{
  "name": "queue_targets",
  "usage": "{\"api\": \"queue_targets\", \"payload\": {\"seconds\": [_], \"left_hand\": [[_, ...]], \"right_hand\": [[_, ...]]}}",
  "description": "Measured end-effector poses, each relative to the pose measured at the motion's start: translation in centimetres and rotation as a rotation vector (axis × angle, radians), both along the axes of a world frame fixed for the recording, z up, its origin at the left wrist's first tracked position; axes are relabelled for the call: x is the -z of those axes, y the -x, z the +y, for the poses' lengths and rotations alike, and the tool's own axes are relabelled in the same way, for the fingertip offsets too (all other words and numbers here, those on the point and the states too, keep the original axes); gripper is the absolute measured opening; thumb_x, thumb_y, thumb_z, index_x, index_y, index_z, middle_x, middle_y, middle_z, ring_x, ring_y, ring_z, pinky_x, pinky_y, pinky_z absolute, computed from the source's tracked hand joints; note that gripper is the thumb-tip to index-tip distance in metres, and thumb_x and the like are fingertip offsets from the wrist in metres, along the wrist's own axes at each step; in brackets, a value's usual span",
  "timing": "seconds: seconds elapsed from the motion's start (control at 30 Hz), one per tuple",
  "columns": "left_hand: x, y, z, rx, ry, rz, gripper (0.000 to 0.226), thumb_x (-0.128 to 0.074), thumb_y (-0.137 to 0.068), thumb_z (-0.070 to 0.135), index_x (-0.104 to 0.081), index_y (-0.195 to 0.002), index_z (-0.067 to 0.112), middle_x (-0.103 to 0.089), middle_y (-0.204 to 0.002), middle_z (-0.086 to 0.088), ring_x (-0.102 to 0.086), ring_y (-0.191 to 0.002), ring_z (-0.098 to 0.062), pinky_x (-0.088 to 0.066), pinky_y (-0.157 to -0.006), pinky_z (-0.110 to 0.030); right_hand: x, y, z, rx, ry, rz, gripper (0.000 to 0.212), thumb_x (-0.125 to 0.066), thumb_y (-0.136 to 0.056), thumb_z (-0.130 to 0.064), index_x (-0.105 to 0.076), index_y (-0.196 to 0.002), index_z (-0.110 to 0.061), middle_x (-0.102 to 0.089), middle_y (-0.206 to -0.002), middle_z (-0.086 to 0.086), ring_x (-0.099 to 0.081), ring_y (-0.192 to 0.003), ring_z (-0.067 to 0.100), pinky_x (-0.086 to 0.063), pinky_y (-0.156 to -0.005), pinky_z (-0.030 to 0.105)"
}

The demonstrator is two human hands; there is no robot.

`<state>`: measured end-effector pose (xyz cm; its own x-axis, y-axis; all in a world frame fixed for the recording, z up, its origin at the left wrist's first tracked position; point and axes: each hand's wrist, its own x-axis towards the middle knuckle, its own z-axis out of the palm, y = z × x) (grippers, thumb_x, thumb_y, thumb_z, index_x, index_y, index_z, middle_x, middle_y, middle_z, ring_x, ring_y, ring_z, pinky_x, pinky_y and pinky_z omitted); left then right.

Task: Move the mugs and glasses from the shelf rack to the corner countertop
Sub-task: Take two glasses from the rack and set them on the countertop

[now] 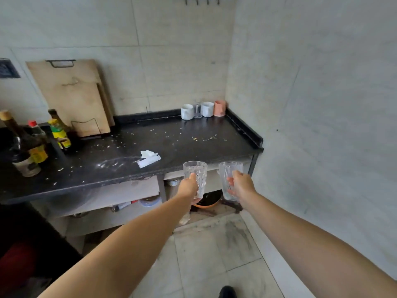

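My left hand [189, 187] grips a clear patterned glass [196, 173], held upright just in front of the black countertop [171, 145]. My right hand [239, 183] grips a second clear ribbed glass [228, 172] beside it, also upright. In the far corner of the countertop stand a white mug [187, 112], a small clear glass [197, 111], another white mug [207, 109] and a pink mug [219, 108] in a row against the wall. The shelf rack is out of view.
A crumpled tissue and white wrapper [149, 158] lie near the counter's front edge among scattered crumbs. Bottles [58, 131] and wooden cutting boards [73, 93] stand at the left. Open shelves under the counter hold bowls and pots [207, 201]. A tiled wall [322, 104] rises on the right.
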<state>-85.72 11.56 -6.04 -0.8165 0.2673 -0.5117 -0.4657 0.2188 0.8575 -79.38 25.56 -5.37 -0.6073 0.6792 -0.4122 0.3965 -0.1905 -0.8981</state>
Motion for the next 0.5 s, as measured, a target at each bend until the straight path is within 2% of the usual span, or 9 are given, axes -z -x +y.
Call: {"api": "queue_targets", "payload": {"seconds": [0.07,0.1,0.17,0.27,0.33,0.4,0.43,0.5], "left_hand": [[0.1,2.6,3.7,0.005,-0.037,-0.017,0.038,-0.034,-0.096,0.031,-0.057,-0.112,0.006,-0.053,-0.087,-0.014,-0.054,-0.076,-0.020,-0.051,-0.060,-0.031],[0.1,3.9,5.1,0.012,-0.050,-0.025,0.038,-0.034,-0.096,0.031,-0.058,-0.103,0.003,-0.054,-0.088,-0.014,-0.055,-0.079,-0.021,-0.052,-0.062,-0.031],[0.1,7.1,9.1,0.003,-0.053,-0.022,0.035,-0.034,-0.097,0.032,-0.051,-0.075,0.010,-0.048,-0.073,-0.008,-0.048,-0.070,-0.018,-0.050,-0.061,-0.031],[-0.5,10.7,13.1,-0.021,-0.049,0.001,0.036,-0.034,-0.097,0.032,-0.045,-0.067,0.016,-0.043,-0.064,-0.002,-0.044,-0.062,-0.015,-0.046,-0.058,-0.029],[-0.7,13.0,15.3,-0.035,-0.053,0.016,0.035,-0.034,-0.097,0.033,-0.054,-0.076,0.013,-0.045,-0.062,-0.002,-0.046,-0.059,-0.014,-0.046,-0.055,-0.027],[-0.5,15.2,17.4,-0.052,-0.046,0.004,0.041,-0.035,-0.098,0.033,-0.063,-0.107,0.005,-0.051,-0.062,-0.002,-0.049,-0.057,-0.013,-0.047,-0.052,-0.025],[-0.3,16.4,18.4,-0.057,-0.041,-0.014,0.045,-0.036,-0.097,0.033,-0.058,-0.119,0.000,-0.056,-0.066,-0.005,-0.051,-0.058,-0.013,-0.046,-0.051,-0.025],[0.3,18.5,20.2,-0.072,-0.051,-0.051,0.049,-0.037,-0.096,0.032,-0.050,-0.131,-0.001,-0.062,-0.078,-0.010,-0.051,-0.060,-0.014,-0.046,-0.052,-0.026]], "right_hand": [[0.0,2.7,3.4,0.020,-0.009,0.008,0.033,-0.035,-0.097,-0.021,-0.053,-0.069,-0.015,-0.056,-0.077,0.002,-0.055,-0.088,0.023,-0.053,-0.094,0.046],[-0.1,3.9,4.9,0.021,-0.016,0.013,0.033,-0.035,-0.097,-0.023,-0.053,-0.069,-0.016,-0.056,-0.078,0.001,-0.056,-0.088,0.023,-0.053,-0.094,0.046],[-0.2,7.2,8.8,0.006,-0.036,-0.002,0.033,-0.035,-0.097,-0.024,-0.052,-0.070,-0.017,-0.057,-0.079,0.002,-0.057,-0.087,0.023,-0.052,-0.095,0.048],[-0.5,10.7,13.0,-0.045,-0.064,-0.005,0.033,-0.036,-0.097,-0.024,-0.054,-0.070,-0.017,-0.060,-0.089,0.006,-0.058,-0.087,0.023,-0.054,-0.093,0.046],[-0.6,12.8,15.4,-0.055,-0.078,0.006,0.033,-0.036,-0.097,-0.023,-0.055,-0.070,-0.016,-0.062,-0.092,0.006,-0.058,-0.090,0.022,-0.055,-0.092,0.044],[-0.4,15.0,17.8,-0.050,-0.068,-0.012,0.033,-0.036,-0.097,-0.023,-0.055,-0.070,-0.017,-0.062,-0.086,0.002,-0.057,-0.089,0.021,-0.054,-0.091,0.043],[-0.1,16.1,19.0,-0.046,-0.055,-0.015,0.033,-0.035,-0.097,-0.023,-0.055,-0.070,-0.017,-0.061,-0.083,0.002,-0.057,-0.087,0.021,-0.053,-0.090,0.043],[0.3,18.1,20.9,-0.025,-0.024,-0.016,0.032,-0.036,-0.098,-0.025,-0.054,-0.072,-0.018,-0.062,-0.083,0.001,-0.057,-0.085,0.020,-0.054,-0.090,0.042]]}}
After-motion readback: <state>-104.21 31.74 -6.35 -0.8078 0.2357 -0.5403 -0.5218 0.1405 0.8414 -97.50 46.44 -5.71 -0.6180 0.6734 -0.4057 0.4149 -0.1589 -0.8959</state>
